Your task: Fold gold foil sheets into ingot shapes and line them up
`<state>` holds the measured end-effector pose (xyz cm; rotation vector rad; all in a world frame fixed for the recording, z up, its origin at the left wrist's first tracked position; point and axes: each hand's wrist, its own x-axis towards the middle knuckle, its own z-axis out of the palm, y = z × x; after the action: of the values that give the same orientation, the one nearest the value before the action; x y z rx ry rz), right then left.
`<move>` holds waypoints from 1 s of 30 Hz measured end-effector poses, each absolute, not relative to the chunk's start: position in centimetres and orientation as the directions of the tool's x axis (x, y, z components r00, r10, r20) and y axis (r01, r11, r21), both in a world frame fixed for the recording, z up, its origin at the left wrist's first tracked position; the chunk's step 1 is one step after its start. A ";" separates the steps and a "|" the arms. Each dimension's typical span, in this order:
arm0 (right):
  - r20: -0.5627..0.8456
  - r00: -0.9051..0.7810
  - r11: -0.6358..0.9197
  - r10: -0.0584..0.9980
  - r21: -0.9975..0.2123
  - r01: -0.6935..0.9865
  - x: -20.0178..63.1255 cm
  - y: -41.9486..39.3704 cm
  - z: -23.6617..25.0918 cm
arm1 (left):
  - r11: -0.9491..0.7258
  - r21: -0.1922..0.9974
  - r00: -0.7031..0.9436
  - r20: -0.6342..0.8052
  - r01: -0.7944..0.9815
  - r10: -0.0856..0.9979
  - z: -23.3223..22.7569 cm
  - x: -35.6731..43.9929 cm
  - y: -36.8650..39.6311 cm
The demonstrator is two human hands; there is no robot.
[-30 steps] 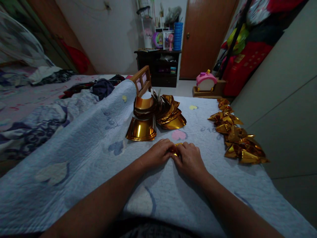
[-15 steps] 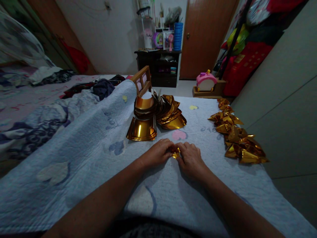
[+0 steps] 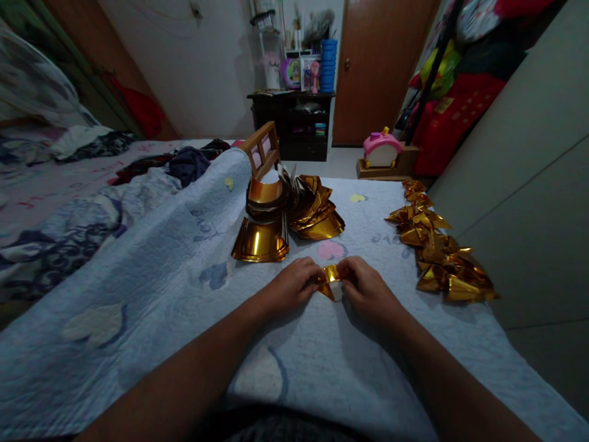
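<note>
My left hand [image 3: 294,283] and my right hand [image 3: 368,286] meet over a pale blue quilt [image 3: 151,294], each pinching one side of a small folded piece of gold foil paper [image 3: 331,281]. The piece is partly lifted off the quilt, with a white underside showing at its lower edge. Just beyond my hands lies a stack of curled gold foil sheets [image 3: 285,215]. A pile of folded gold pieces [image 3: 437,245] runs along the quilt's right edge.
A wooden chair back [image 3: 263,147] rises behind the foil stack. Rumpled bedding and clothes [image 3: 92,184] cover the left. A pale cabinet wall [image 3: 529,184] borders the right. A dark desk [image 3: 294,123], a brown door [image 3: 381,67] and a pink toy [image 3: 381,150] stand farther back.
My hands have drawn slightly apart and raised the gold piece, so more of it shows between my fingers than a second ago.
</note>
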<state>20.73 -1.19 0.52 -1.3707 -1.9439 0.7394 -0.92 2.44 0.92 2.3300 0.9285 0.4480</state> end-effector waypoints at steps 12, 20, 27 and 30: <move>0.147 -0.064 0.145 0.987 -0.653 0.743 21.9 -0.5 0.9 | -0.605 0.643 0.672 0.184 0.469 0.717 0.7 -0.6 2.3; 0.114 -0.172 0.206 0.978 -0.495 0.844 21.6 -0.4 0.3 | -0.575 0.646 0.613 0.203 0.502 0.763 0.3 -0.2 2.2; 0.102 -0.167 0.195 0.981 -0.457 0.868 21.7 -0.3 0.0 | -0.621 0.610 0.650 0.216 0.492 0.728 0.2 0.2 1.8; 0.088 -0.160 0.182 0.983 -0.449 0.875 21.6 -0.3 0.1 | -0.655 0.564 0.672 0.222 0.503 0.707 0.1 0.4 1.8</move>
<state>21.64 -0.31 0.10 -1.7548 -2.1078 0.4196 0.35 1.77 0.13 2.4244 0.9395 0.5948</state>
